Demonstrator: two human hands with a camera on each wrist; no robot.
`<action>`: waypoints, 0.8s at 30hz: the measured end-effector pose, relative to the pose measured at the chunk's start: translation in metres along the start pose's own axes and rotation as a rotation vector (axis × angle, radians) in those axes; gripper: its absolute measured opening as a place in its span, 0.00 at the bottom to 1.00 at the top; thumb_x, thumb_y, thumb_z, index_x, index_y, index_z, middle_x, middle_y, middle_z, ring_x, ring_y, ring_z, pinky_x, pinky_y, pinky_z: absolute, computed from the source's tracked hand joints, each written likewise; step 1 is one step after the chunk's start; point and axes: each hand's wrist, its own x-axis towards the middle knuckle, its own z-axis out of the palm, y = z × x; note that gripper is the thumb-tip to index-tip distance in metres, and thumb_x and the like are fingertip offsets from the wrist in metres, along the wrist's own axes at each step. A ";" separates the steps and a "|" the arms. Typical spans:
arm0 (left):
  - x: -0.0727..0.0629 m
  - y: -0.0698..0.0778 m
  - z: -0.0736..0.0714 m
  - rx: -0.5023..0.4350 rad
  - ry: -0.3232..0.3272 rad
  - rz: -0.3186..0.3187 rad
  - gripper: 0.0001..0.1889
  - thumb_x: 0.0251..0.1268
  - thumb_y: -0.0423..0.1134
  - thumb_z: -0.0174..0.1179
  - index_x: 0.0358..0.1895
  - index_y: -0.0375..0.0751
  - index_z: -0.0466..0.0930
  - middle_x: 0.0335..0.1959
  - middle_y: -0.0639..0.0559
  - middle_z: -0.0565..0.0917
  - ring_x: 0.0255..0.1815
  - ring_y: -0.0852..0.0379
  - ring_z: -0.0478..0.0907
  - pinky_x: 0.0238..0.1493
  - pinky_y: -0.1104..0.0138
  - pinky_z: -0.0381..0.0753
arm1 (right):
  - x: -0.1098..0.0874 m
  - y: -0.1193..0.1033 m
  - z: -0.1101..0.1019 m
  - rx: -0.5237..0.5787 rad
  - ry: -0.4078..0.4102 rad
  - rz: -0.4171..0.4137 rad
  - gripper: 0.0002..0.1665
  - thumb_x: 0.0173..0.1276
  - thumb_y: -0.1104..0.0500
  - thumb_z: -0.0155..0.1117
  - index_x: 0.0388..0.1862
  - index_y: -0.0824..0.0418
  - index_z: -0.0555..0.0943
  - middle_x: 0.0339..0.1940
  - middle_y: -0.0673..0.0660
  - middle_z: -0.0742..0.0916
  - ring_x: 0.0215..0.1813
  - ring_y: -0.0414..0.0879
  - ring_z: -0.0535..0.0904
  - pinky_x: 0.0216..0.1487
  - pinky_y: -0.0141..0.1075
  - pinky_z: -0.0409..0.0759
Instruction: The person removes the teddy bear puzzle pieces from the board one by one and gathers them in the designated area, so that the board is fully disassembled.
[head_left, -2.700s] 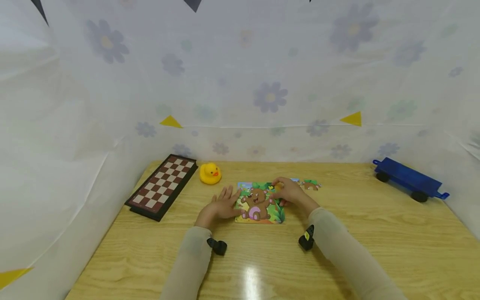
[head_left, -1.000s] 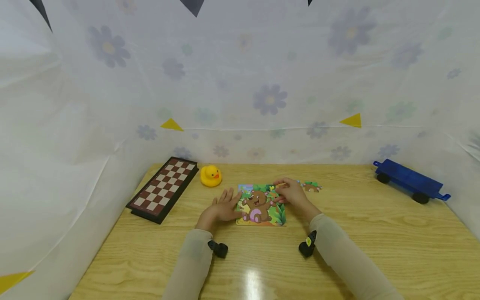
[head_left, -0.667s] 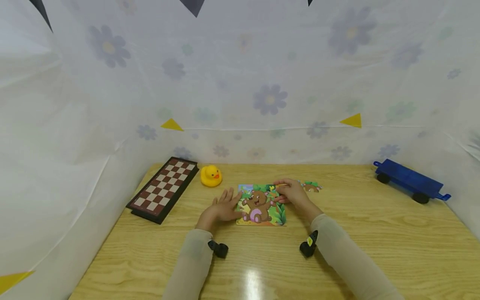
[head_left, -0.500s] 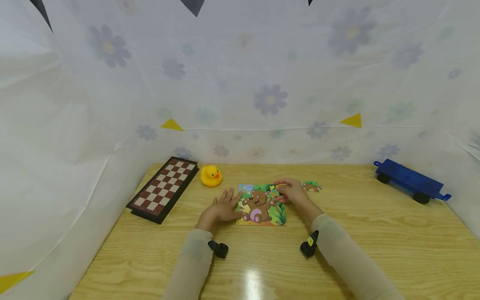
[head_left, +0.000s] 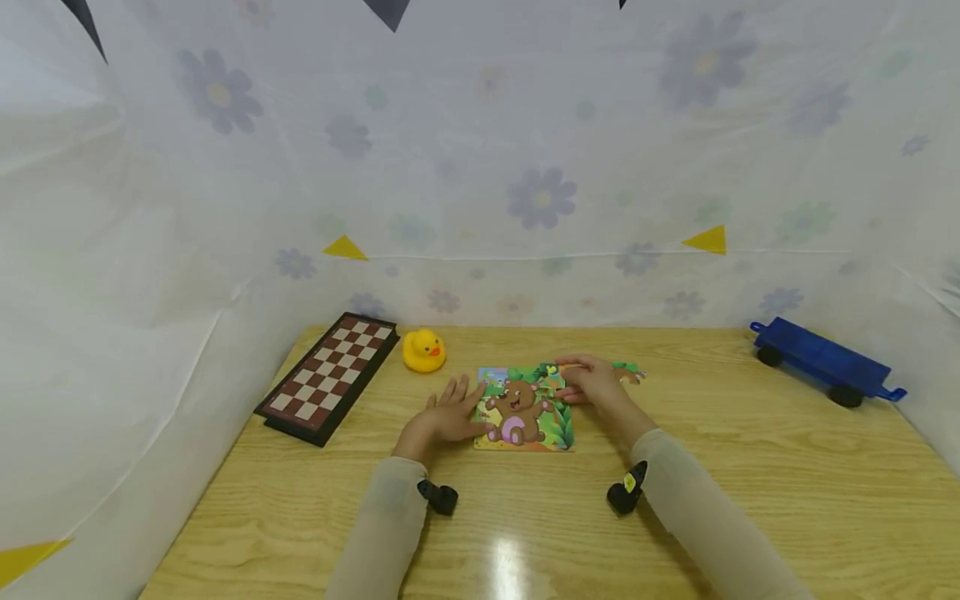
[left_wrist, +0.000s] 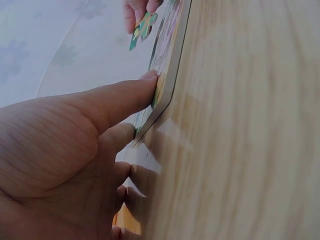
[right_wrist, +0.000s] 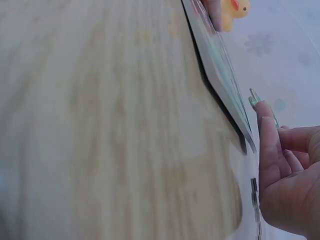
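Observation:
A bear jigsaw puzzle (head_left: 517,421) lies flat on the wooden table. My left hand (head_left: 447,415) rests at its left side with fingers spread; in the left wrist view the thumb presses the puzzle's edge. Above the puzzle's far right corner, my right hand (head_left: 597,385) pinches a green puzzle piece (head_left: 552,374) between thumb and fingers. Both wrist views show this puzzle piece (left_wrist: 142,31) held up off the puzzle surface. Another loose piece (head_left: 628,371), brown and green, lies just beyond the right hand, partly hidden by it.
A folding chessboard (head_left: 330,375) lies at the left edge of the table. Beside it sits a yellow rubber duck (head_left: 424,351). A blue toy trailer (head_left: 821,360) with black wheels stands at the far right. Flowered white cloth walls rise behind and at both sides.
My right hand has shifted a little to the right and lifted the green piece off the puzzle's far right corner. The left hand holds its place.

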 end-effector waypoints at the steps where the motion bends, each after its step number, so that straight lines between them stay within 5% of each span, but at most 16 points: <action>1: 0.000 0.000 0.000 0.002 -0.001 0.001 0.42 0.67 0.59 0.50 0.77 0.51 0.40 0.76 0.41 0.32 0.76 0.43 0.27 0.69 0.40 0.34 | -0.001 0.000 -0.002 0.009 0.001 -0.003 0.23 0.72 0.64 0.51 0.66 0.67 0.69 0.38 0.60 0.83 0.27 0.42 0.85 0.29 0.32 0.82; 11: -0.001 0.001 0.000 -0.003 0.000 -0.001 0.42 0.68 0.59 0.51 0.77 0.51 0.40 0.76 0.40 0.33 0.76 0.43 0.27 0.69 0.40 0.34 | -0.010 0.003 -0.041 0.083 -0.020 -0.043 0.26 0.72 0.62 0.54 0.66 0.70 0.67 0.35 0.54 0.82 0.28 0.44 0.84 0.31 0.31 0.81; 24: 0.000 0.000 0.000 0.009 -0.006 -0.004 0.42 0.68 0.59 0.49 0.77 0.51 0.38 0.76 0.41 0.32 0.76 0.43 0.27 0.68 0.40 0.34 | -0.024 0.001 -0.107 -0.034 0.019 -0.085 0.27 0.73 0.56 0.55 0.68 0.64 0.67 0.31 0.47 0.84 0.31 0.39 0.83 0.35 0.32 0.81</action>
